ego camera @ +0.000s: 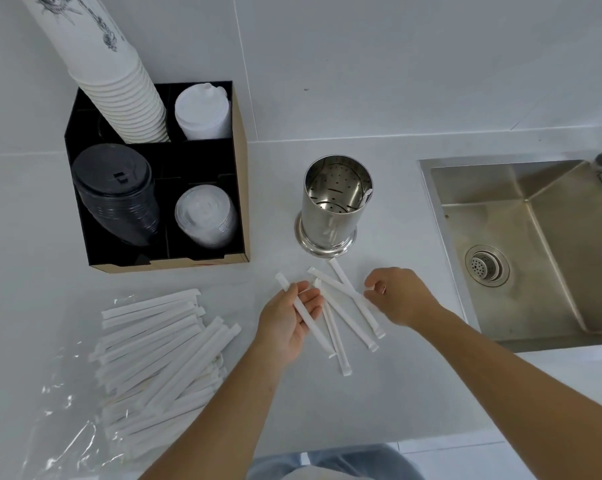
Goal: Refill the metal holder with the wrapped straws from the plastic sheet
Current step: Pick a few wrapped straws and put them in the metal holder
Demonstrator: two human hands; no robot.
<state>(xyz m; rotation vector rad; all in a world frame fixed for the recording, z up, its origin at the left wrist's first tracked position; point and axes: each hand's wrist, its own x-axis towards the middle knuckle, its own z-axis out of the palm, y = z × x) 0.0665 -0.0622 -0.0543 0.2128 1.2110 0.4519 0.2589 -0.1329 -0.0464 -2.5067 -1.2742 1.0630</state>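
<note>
The perforated metal holder [330, 209] stands upright on the white counter, with one wrapped straw leaning inside at its right wall. Just in front of it my left hand [287, 322] lies palm up and holds several wrapped straws [349, 318] that fan out crosswise. My right hand [398, 294] hovers at the fan's right side, fingers curled and pinching at one straw. A big pile of wrapped straws [161, 355] rests on the clear plastic sheet [60, 410] at the lower left.
A black and cardboard organiser [240, 202] with stacked paper cups [119, 84] and lids stands at the back left. A steel sink [521, 244] is sunk into the counter on the right. The tiled wall rises behind.
</note>
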